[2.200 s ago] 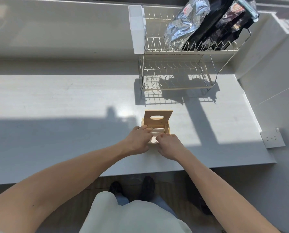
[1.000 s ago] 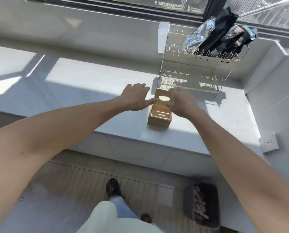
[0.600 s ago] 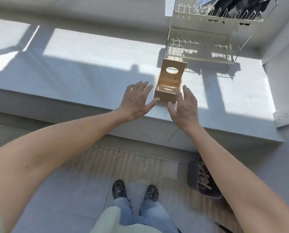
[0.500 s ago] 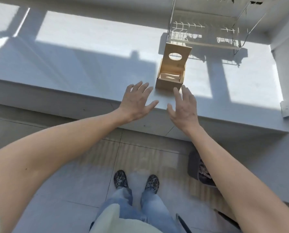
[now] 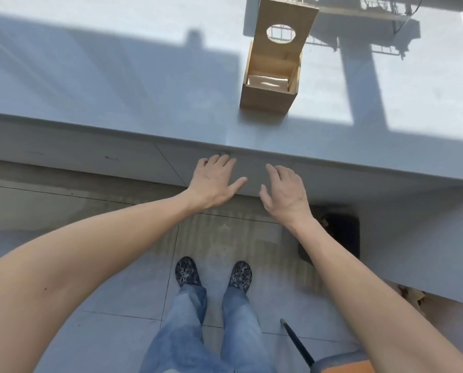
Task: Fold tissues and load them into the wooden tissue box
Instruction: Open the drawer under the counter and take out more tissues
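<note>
Seemingly between loads, the left hand [image 5: 214, 181] and right hand [image 5: 285, 193] hung open and empty near the tabletop [image 5: 144, 84] edge, so fetching another tissue looked next for the open wooden tissue box [image 5: 269, 87].

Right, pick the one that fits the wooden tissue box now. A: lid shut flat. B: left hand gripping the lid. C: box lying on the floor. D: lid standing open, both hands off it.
D: the wooden tissue box sits on the counter with its lid raised, while the left hand and right hand hang empty, nearer than the counter edge.
</note>
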